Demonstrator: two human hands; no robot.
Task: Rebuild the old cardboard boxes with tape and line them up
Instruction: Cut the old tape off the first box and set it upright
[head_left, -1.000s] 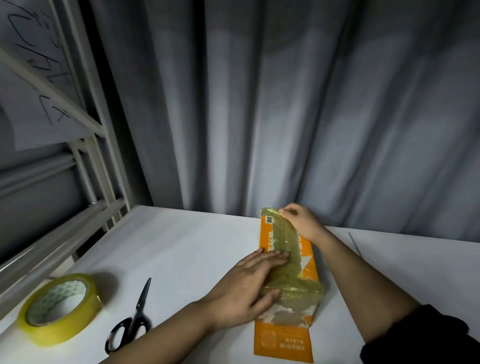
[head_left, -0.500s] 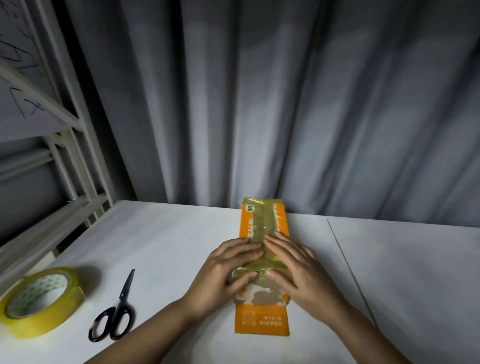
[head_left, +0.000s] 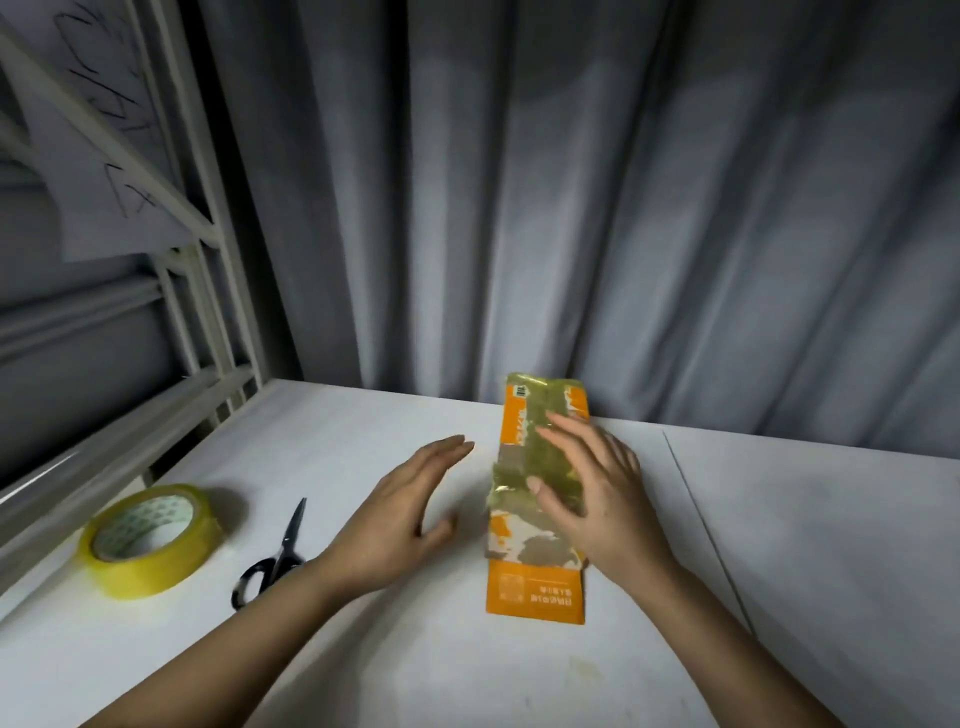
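White table (head_left: 322, 447) backed by grey curtain (head_left: 571, 208); orange box (head_left: 535, 597) flat.

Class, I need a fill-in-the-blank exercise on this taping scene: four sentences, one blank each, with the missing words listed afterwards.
1. The right hand lies flat on the ____ cardboard box.
2. The left hand hovers open, holding ____.
3. The scissors lie between the left hand and the yellow ____ roll.
4. Behind the white table hangs a grey ____.

Missing words: orange; nothing; tape; curtain
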